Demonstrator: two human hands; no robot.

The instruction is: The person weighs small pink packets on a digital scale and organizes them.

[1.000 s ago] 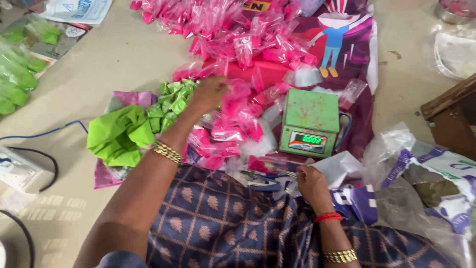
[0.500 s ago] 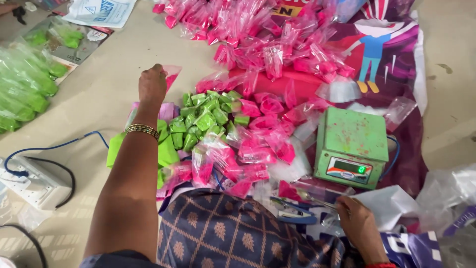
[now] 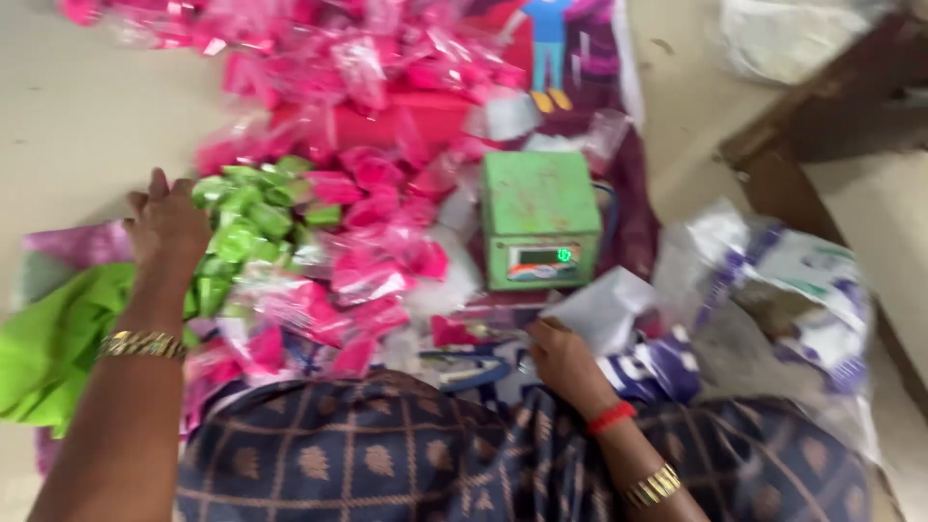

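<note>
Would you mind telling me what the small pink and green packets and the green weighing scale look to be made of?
The pink packets and green packets look like thin clear plastic film over coloured contents: they crinkle and catch glare. The left hand rests by the green ones. The green weighing scale seems painted metal or hard plastic, matt and scuffed, with a small lit display; the blur leaves it open.

Small packets [image 3: 377, 261]: bright pink, clear glossy wrap. Smaller heap of packets [image 3: 246, 217]: lime green. Cloth [image 3: 53, 348]: plain bright green. Scale [image 3: 538, 217]: pale green casing, green glowing digits. Skirt [image 3: 387, 454]: dark navy, tan check lines, tan motifs. Bangles [image 3: 143, 344]: gold. Wrist thread [image 3: 611, 418]: red. Plastic bag [image 3: 793, 290]: white with purple print. Floor [image 3: 77, 116]: beige.
</note>
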